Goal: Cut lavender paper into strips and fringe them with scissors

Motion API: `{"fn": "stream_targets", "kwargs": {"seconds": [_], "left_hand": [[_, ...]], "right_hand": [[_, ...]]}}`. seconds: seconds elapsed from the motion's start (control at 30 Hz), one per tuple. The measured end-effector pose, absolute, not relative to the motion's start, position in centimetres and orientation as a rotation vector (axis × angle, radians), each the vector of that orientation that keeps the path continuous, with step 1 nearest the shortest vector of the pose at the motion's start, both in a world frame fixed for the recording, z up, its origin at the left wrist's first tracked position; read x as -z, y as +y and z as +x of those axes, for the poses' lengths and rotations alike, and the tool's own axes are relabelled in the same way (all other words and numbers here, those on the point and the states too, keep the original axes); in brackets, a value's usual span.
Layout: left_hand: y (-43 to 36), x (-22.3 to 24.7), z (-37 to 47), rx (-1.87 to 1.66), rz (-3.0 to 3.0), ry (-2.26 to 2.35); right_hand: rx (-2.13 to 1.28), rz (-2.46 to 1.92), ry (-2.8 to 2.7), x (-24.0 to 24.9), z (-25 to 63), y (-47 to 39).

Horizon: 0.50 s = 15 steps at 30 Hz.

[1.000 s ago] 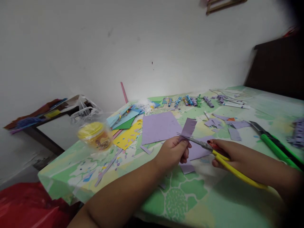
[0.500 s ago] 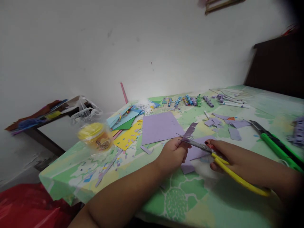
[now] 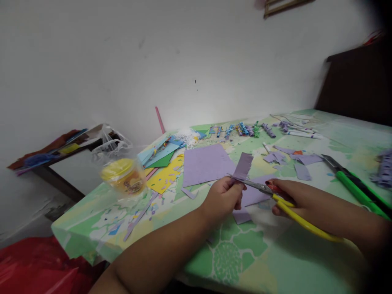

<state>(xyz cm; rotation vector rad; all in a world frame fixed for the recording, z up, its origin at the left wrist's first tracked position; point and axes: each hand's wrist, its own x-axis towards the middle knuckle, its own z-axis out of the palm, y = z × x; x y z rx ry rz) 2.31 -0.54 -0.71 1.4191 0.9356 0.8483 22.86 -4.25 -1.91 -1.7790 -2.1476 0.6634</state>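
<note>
My left hand point(image 3: 222, 198) pinches a small purple paper strip point(image 3: 244, 165) and holds it upright above the table. In my right hand point(image 3: 295, 197) are scissors point(image 3: 277, 197) with yellow handles; their metal blades point left and meet the strip's lower edge just above my left fingers. The strip's top edge looks fringed. More purple paper point(image 3: 254, 195) lies flat on the table under both hands.
A large purple sheet point(image 3: 206, 164) lies beyond my hands, with yellow, green and blue sheets point(image 3: 162, 163) to its left. A yellow-lidded jar point(image 3: 123, 175) stands near the table's left edge. Green-handled cutters point(image 3: 352, 183) lie on the right. Rolled paper pieces point(image 3: 245, 130) line the far edge.
The strip turned edge-on half a second ago and now faces me flat again. The scissors stay at its lower edge; both hands have barely shifted.
</note>
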Motion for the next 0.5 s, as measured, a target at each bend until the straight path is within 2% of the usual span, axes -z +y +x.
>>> {"fn": "stream_targets", "kwargs": {"seconds": [0.5], "left_hand": [[0.3, 1.7, 2.2, -0.759, 1.261, 0.75]], "right_hand": [[-0.644, -1.818, -2.109, 0.8, 22.4, -4.4]]}}
